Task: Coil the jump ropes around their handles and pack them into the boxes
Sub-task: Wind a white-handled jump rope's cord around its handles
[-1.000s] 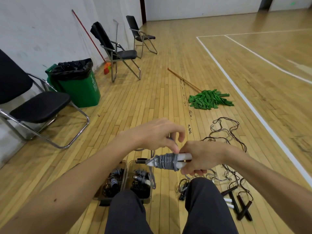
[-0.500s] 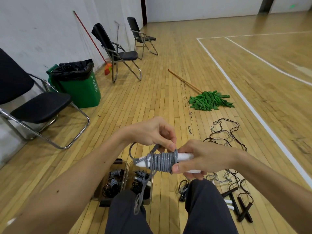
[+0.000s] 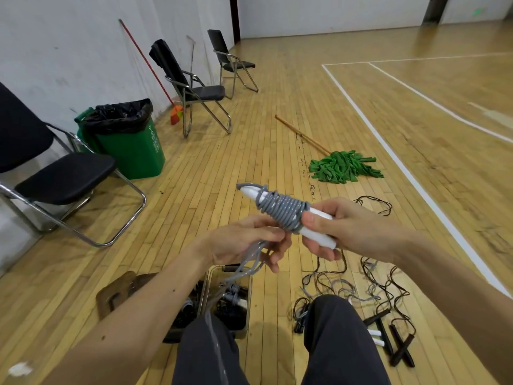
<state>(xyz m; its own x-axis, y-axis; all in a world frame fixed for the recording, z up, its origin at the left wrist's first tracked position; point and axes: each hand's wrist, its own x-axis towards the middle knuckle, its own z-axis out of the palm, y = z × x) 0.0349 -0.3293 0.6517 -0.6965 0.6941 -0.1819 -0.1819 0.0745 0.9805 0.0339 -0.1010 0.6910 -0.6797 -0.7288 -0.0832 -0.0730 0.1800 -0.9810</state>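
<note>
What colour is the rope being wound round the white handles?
Grey, seen best in the head view: the rope coils around the white handles.

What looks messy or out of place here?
The green mop lies flat on the floor, out in the open, and loose jump ropes sprawl in a tangle by the person's right knee.

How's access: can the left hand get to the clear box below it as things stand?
Probably yes. The clear box sits open on the floor just below the left hand, with only the dangling grey rope tail between. But its fingers grip that tail, so it would arrive occupied.
</note>
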